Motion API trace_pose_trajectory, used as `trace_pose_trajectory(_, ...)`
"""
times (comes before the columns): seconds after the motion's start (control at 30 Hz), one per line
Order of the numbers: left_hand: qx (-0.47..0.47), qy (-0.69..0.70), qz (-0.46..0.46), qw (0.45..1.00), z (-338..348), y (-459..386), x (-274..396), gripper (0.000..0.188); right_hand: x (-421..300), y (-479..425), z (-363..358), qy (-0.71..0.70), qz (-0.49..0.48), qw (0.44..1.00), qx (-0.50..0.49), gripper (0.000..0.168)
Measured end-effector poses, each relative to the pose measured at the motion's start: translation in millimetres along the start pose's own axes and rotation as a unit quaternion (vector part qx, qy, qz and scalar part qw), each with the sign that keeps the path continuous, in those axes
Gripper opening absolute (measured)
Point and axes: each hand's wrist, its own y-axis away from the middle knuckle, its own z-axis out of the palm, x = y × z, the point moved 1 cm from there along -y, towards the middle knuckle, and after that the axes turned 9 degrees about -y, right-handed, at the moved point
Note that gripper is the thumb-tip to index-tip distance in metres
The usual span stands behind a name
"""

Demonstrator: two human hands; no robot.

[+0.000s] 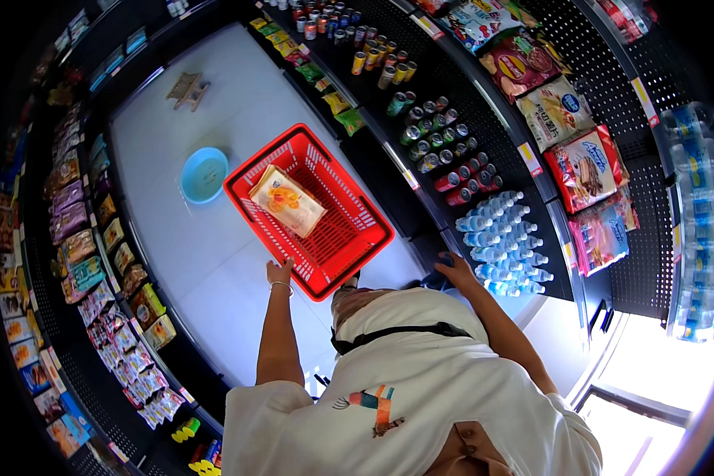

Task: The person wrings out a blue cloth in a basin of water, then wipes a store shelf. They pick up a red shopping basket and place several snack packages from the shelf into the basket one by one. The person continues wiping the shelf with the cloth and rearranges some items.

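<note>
A red plastic shopping basket (357,208) is in front of me, tilted in the view, with a cream-coloured snack bag (288,201) inside. My left hand (280,272), with a bracelet at the wrist, is at the basket's near left rim, fingers curled there; whether it grips the rim is unclear. My right hand (456,271) is right of the basket, beside the lower shelf with water bottles (492,238). Something dark lies under its fingers, and whether it holds this cannot be made out.
Black shelves line both sides. On the right stand drink cans (434,140) and large snack bags (586,166); on the left are packaged snacks (78,244). A light-blue basin (204,175) and a small wooden stool (188,91) stand on the pale floor beyond.
</note>
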Motion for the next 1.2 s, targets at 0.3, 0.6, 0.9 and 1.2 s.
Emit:
trace_pose_trajectory(0.3, -0.119, 0.113, 0.050, 0.985, 45.2, 18.3, -6.4, 0.043, 89.3, 31.1, -34.0, 0.056, 0.131, 0.989, 0.043, 0.050)
trace_pose_trajectory(0.6, -0.027, 0.062, -0.009, 0.998, 22.3, 81.7, 26.2, 0.029, 90.3, 27.7, -39.2, 0.035, 0.119, 0.991, 0.046, 0.052)
trace_pose_trajectory(0.9, 0.004, 0.198, -0.027, 0.980, 45.3, 63.3, -13.1, 0.028, 82.3, 28.6, -51.1, 0.064, 0.074, 0.995, -0.015, 0.055)
trace_pose_trajectory(1.2, 0.033, 0.038, -0.070, 0.996, 32.4, 82.0, 41.4, 0.057, 172.7, 13.1, -105.0, -0.064, 0.061, 0.993, 0.082, 0.040)
